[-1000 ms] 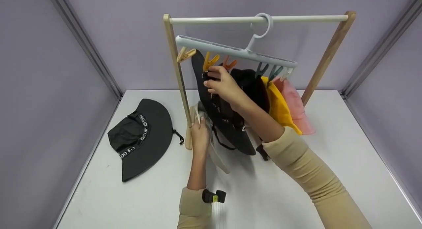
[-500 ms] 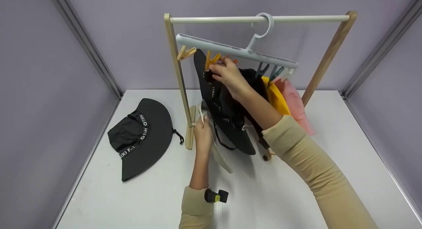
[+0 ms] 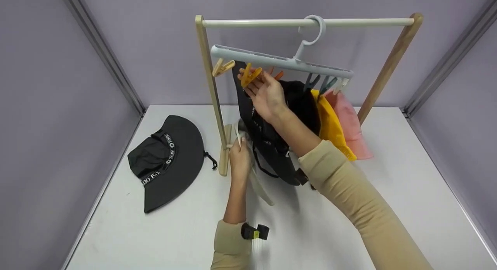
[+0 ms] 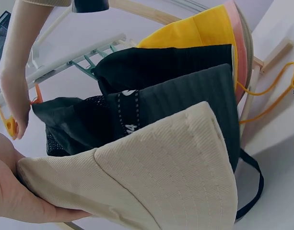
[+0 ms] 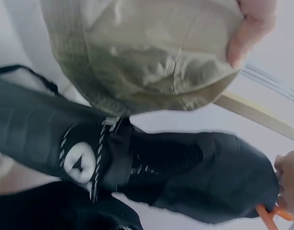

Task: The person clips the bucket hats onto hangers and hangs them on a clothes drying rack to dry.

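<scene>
My left hand [image 3: 240,157] grips a beige bucket hat [image 4: 170,163], its thumb on one side of the fabric and its fingers on the other. It is low by the rack's left leg. My right hand [image 3: 268,97] is raised beneath the grey clip hanger [image 3: 279,63], palm turned up. Its fingers are extended behind a dangling yellow clip [image 3: 250,76], apparently touching it. Beside that hand, a black brimmed hat [image 4: 190,103] hangs from an orange clip [image 4: 38,94]. In the right wrist view, the beige hat is near the camera, above the black one.
On the table at left lies a dark wide-brimmed hat [image 3: 174,161]. Another black hat [image 4: 175,67], a yellow hat [image 3: 334,126] and a pink hat [image 3: 349,122] hang to the right. A cream clip [image 3: 222,68] dangles at the hanger's left end. The rack has a white bar [image 3: 252,23].
My right hand has left the black hat's upper edge and turned palm up behind the yellow clip. The left hand has shifted slightly right, still holding the beige hat.
</scene>
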A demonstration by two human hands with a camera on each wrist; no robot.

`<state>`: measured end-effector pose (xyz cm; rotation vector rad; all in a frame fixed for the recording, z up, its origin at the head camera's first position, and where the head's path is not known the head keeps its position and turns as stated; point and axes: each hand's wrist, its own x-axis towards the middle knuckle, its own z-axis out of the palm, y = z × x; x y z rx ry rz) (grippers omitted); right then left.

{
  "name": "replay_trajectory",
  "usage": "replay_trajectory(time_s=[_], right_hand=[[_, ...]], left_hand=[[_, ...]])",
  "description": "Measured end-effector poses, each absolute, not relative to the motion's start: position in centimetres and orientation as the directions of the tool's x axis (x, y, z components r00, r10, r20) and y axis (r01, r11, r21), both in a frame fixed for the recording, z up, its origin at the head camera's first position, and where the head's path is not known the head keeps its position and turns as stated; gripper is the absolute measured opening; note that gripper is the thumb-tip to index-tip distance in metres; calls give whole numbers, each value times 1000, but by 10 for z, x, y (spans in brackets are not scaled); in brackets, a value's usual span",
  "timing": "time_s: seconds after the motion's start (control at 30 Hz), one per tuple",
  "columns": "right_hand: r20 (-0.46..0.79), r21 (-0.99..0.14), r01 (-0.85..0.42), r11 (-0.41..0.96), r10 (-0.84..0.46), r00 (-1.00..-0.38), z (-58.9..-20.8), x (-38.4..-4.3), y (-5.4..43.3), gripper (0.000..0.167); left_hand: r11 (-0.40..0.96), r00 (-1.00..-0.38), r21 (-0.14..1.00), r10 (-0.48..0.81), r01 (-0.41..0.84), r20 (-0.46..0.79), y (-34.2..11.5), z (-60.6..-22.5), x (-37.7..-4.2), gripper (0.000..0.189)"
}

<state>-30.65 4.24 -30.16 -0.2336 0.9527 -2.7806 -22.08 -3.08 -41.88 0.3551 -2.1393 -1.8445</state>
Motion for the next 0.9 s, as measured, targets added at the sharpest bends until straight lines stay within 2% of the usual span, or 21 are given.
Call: replay_trajectory(time_s=[0.27,0.5,0.7,0.9], right_hand=[[164,-482,150,-863,-257,-952,-311,-310,46,32],[210,-429,186,-884,-298,-931,-315,-311,46,38],[206,-421,203,-884,-311,-928,-315,-312,45,38],[126,-389,330,-860,-404,-906,-312,-314,52,33]], left_hand=[[132,-927,991,-369,18,66,-27,-420,-219,23],[138,-930,990,-362,9,59,-26,-421,-218,24],[137,-930,991,-365,-3,48,-26,-421,-217,25],[125,-933,992,-357,-4,41,-27,-421,-217,24]])
